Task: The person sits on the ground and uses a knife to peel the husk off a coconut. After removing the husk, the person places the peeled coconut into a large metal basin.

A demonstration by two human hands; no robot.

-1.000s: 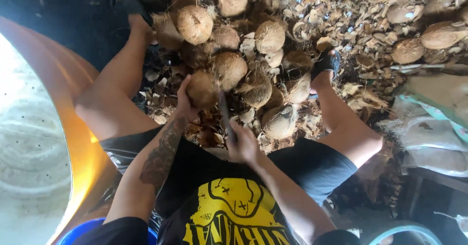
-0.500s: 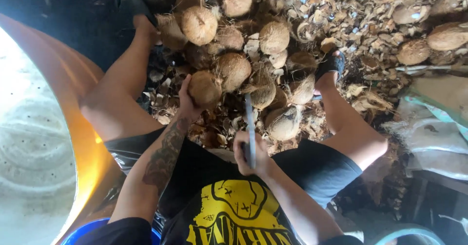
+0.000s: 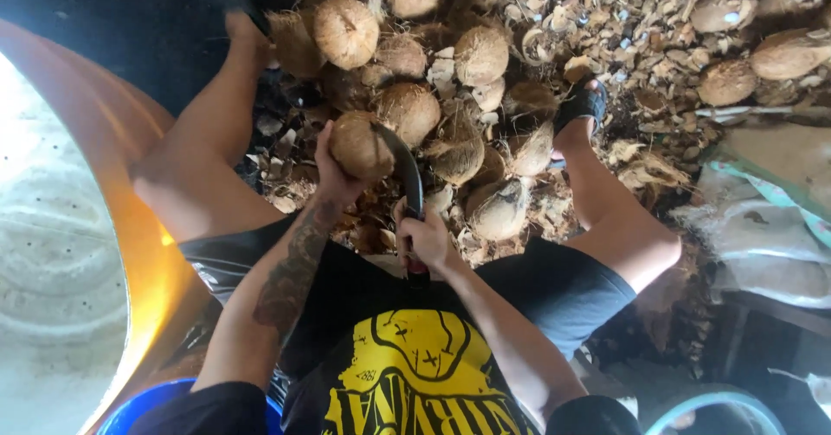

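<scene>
Clearly, a husked brown coconut (image 3: 359,145) is gripped in the left hand (image 3: 333,171), whose fingers (image 3: 325,145) are curled tightly round its near side and underside, so that it is held up just above the heap of coconuts (image 3: 450,97) on the floor between the person's legs. A curved dark blade (image 3: 405,168) is held by its handle in the right hand (image 3: 424,240), whose fingers are wrapped fully shut round the grip; the tip of the blade is seen touching, or very nearly touching, the far right side of the held coconut, just beyond the left fingertips. Broken shells and husk scraps (image 3: 640,154) are strewn on the floor beyond and to the right of both hands, and an orange tub (image 3: 112,141) is seen well out to the left of the left fingers. The coconut is judged to be fairly heavy, hard and stiff, with a rough fibrous skin that should not slip; it is best cupped from below and behind, as it is now, with the fingers kept away from the side met by the blade. The blade is judged rigid and sharp, and is safely taken only by its handle.
</scene>
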